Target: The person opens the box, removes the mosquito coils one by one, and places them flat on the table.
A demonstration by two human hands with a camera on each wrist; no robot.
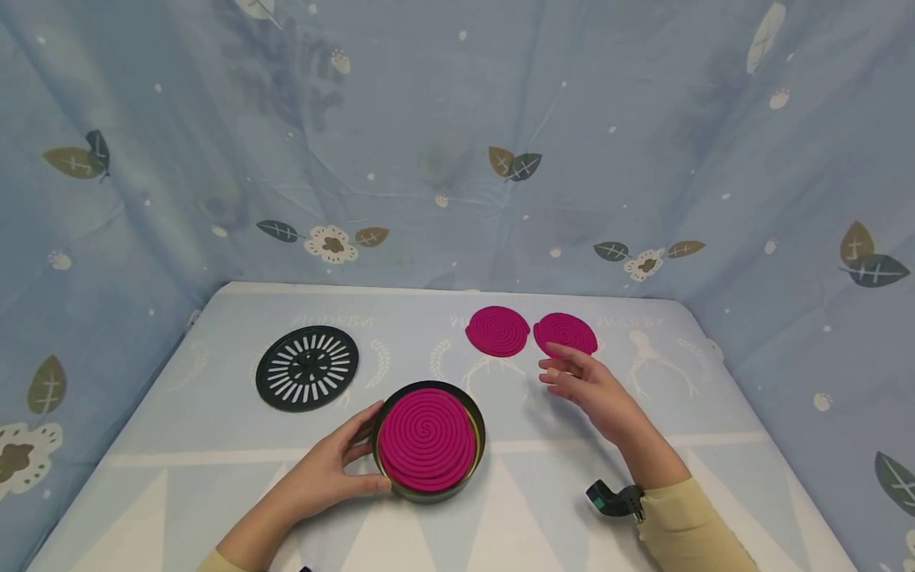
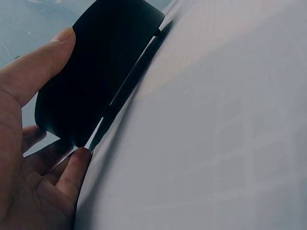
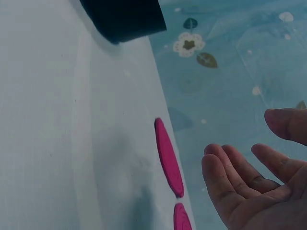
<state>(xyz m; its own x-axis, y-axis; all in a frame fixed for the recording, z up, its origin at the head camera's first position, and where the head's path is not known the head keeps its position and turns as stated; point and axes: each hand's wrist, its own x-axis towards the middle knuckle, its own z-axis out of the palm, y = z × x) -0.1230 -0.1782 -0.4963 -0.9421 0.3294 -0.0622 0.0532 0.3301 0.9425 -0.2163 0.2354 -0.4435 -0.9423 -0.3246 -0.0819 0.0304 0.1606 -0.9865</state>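
In the head view, a round dark tin (image 1: 423, 497) stands near the middle of the table. A magenta spiral mosquito coil (image 1: 427, 439) fills its mouth, a yellowish inner edge showing beside it. My left hand (image 1: 329, 475) grips the tin's left side, thumb near the front and fingers behind; the left wrist view shows the dark wall (image 2: 98, 67) close up. Over the table on the right, my right hand (image 1: 589, 391) is raised with fingers loosely spread, holding nothing. Just beyond its fingertips lies one flat magenta coil (image 1: 565, 330), with another coil (image 1: 497, 331) to its left.
A black slotted round lid (image 1: 307, 369) lies on the table behind and left of the tin. Blue patterned cloth (image 1: 429, 143) hangs behind the table (image 1: 236, 485) and along both sides. A small dark wrist camera (image 1: 616, 500) sits at the right sleeve.
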